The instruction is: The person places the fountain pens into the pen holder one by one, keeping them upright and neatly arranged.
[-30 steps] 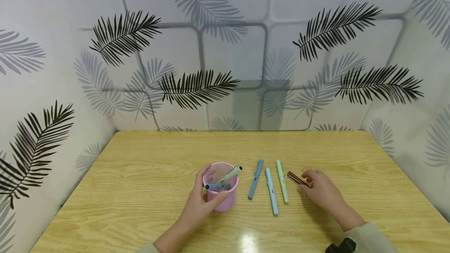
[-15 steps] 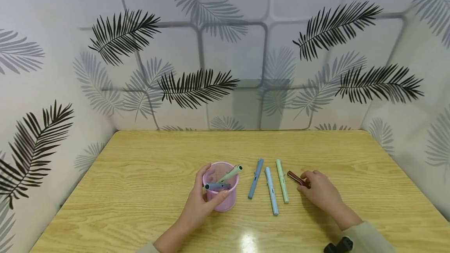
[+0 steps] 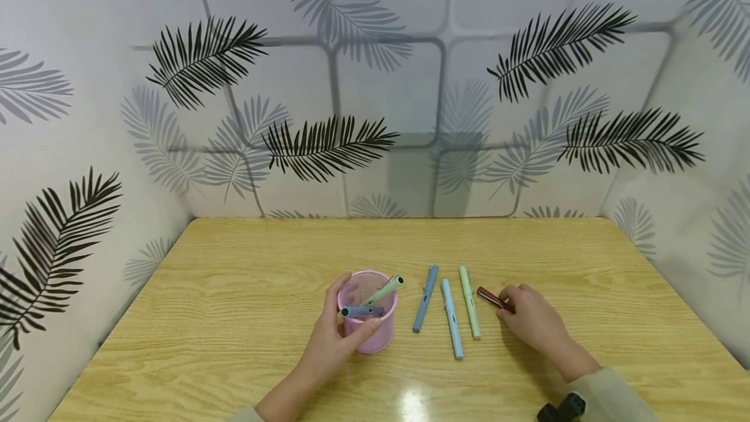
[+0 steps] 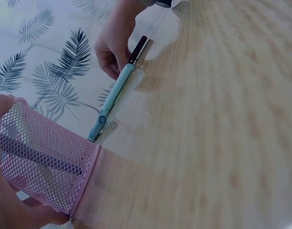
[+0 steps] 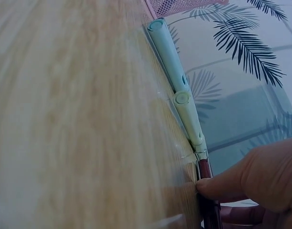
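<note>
My left hand (image 3: 332, 342) curls round a pink mesh cup (image 3: 377, 337), thumb on its near side and fingers on the far left. Inside the cup lean a pale green pen (image 3: 385, 289) and a grey-blue pen (image 3: 362, 310). My right hand (image 3: 538, 322) pinches the near end of a dark red pen (image 3: 491, 297), which lies on the table. In the right wrist view the thumb (image 5: 222, 185) presses against the red pen (image 5: 206, 170); the other fingers are partly hidden behind it. The left wrist view shows the cup's mesh wall (image 4: 45, 152) in the left hand.
Between cup and right hand lie a blue pen (image 3: 425, 298), a light blue pen (image 3: 452, 319) and a light green pen (image 3: 470, 302), roughly side by side on the wooden table (image 3: 234, 279). A leaf-patterned wall (image 3: 375, 96) stands behind.
The right hand and sleeve have shifted slightly left, and the red pen has moved very slightly left with them. The left hand and the cup look unmoved.
</note>
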The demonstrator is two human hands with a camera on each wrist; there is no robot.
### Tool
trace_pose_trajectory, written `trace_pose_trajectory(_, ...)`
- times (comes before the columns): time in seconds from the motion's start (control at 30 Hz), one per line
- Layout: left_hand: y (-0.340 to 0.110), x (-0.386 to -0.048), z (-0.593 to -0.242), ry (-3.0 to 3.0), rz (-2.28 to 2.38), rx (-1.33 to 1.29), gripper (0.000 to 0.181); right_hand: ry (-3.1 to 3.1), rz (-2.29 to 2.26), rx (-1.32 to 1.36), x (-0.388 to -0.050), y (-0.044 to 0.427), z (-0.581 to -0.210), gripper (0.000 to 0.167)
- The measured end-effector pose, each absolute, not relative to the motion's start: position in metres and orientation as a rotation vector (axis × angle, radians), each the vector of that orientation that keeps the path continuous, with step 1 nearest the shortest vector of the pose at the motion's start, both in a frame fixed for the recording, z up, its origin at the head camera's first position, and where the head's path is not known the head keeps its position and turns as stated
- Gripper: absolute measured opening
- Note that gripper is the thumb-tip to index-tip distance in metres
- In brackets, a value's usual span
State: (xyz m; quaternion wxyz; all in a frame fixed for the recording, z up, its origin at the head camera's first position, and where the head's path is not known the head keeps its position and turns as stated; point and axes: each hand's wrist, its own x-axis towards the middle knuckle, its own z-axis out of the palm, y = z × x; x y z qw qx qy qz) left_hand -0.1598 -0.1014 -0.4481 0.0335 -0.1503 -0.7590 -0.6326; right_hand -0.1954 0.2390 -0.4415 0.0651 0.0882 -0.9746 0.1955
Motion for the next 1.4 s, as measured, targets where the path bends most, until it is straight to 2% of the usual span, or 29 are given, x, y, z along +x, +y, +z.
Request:
trace_pose_trajectory(0.67,-0.101,-0.161,-0.448,-2.323,-1.946,-0.477,0.076,-2.850,0.582,0.244,-0.192,0.236,-0.431,0.028)
trace_pose_trajectory(1.4,-0.101,-0.157,-0.442,-2.340,-1.994,-0.453,0.077,-2.672,0.766,0.358,-0.178,0.212,-0.403,0.022)
